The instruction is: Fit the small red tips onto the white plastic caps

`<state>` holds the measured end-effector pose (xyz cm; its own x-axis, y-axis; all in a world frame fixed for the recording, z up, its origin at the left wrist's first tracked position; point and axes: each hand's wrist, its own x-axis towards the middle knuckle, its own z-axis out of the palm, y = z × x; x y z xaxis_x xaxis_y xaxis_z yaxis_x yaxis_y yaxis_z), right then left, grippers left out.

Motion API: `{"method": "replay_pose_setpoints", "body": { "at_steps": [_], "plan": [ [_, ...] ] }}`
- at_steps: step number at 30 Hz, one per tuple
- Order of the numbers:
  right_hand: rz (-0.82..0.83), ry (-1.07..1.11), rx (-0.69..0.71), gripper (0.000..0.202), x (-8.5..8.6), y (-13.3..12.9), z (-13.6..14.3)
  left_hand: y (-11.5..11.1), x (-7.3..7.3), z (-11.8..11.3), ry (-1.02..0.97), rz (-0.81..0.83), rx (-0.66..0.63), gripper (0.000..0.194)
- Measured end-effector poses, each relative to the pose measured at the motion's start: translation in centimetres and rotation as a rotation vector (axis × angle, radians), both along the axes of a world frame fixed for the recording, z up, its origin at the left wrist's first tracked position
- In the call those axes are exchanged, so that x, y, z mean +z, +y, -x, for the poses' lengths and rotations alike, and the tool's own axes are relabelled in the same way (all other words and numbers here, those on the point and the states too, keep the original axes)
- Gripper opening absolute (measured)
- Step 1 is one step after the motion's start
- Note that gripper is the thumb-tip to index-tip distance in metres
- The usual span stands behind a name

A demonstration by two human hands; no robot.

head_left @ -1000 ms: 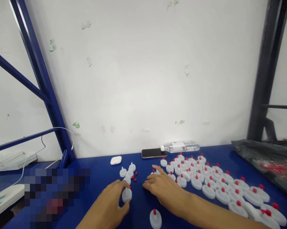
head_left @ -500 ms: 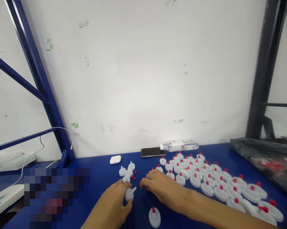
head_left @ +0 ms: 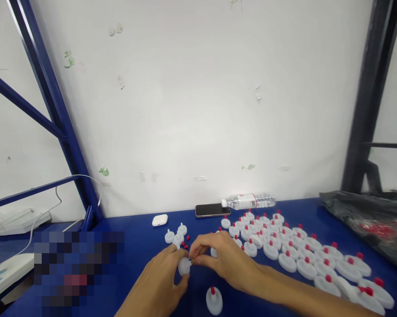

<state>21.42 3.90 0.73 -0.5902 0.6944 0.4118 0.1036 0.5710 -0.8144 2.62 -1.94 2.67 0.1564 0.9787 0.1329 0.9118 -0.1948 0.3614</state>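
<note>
My left hand is closed around a translucent white plastic nozzle cap, its spout pointing right. At the spout's tip my right hand pinches with thumb and fingers. Whatever is inside that pinch is hidden. Just beyond my left hand stand several bare white nozzle caps, with a few tiny red tip caps beside them. One white nozzle cap with a red tip sits alone in front of my right wrist.
Many red-tipped white nozzle caps cover the right of the blue table. Along the wall lie a white earphone case, a phone and a water bottle. A dark plastic bag holds red pieces at the right edge.
My right hand has moved from near the red tip caps to the nozzle cap's spout, its fingers now pinched there. My left hand has shifted slightly right with the nozzle cap.
</note>
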Motion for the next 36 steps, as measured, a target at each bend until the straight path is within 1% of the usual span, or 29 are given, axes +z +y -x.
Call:
{"method": "replay_pose_setpoints", "body": {
  "at_steps": [2,6,9,13,15,17,20,25,30,33,36],
  "plan": [
    [0.07,0.046,0.012,0.009,0.0,0.1,0.1,0.1,0.3,0.0,0.005,0.014,-0.041,0.022],
    [0.189,0.107,0.007,0.032,0.7,0.2,0.1,0.3,0.7,0.1,-0.113,-0.019,-0.125,0.021],
    [0.305,0.085,0.0,0.041,1.7,-0.2,-0.2,0.2,1.0,0.1,-0.147,-0.073,-0.153,0.021],
    [0.514,0.089,0.119,0.044,2.7,-0.8,-0.5,-0.2,1.3,-0.4,-0.071,-0.133,-0.12,0.023],
    [0.619,0.142,0.189,0.046,2.8,-0.9,-0.4,-0.3,1.5,-0.6,-0.04,-0.148,-0.121,0.024],
    [0.683,0.197,0.221,0.047,2.7,-1.0,-0.2,-0.4,1.6,-0.7,-0.017,-0.157,-0.118,0.029],
    [0.709,0.234,0.215,0.045,2.4,-1.1,0.1,-0.3,1.7,-0.7,0.006,-0.16,-0.104,0.033],
    [0.672,0.269,0.191,0.039,2.1,-1.3,0.2,-0.2,1.7,-0.8,0.057,-0.162,-0.077,0.025],
    [0.657,0.273,0.184,0.041,2.1,-1.2,0.0,-0.4,1.6,-1.0,0.038,-0.127,-0.074,0.029],
    [0.627,0.277,0.176,0.043,1.9,-1.0,0.1,-0.5,1.6,-1.2,0.042,-0.117,-0.079,0.03],
    [0.561,0.237,0.124,0.039,1.5,-0.8,0.2,-0.4,1.6,-1.1,0.062,-0.096,-0.074,0.03]
  ]
}}
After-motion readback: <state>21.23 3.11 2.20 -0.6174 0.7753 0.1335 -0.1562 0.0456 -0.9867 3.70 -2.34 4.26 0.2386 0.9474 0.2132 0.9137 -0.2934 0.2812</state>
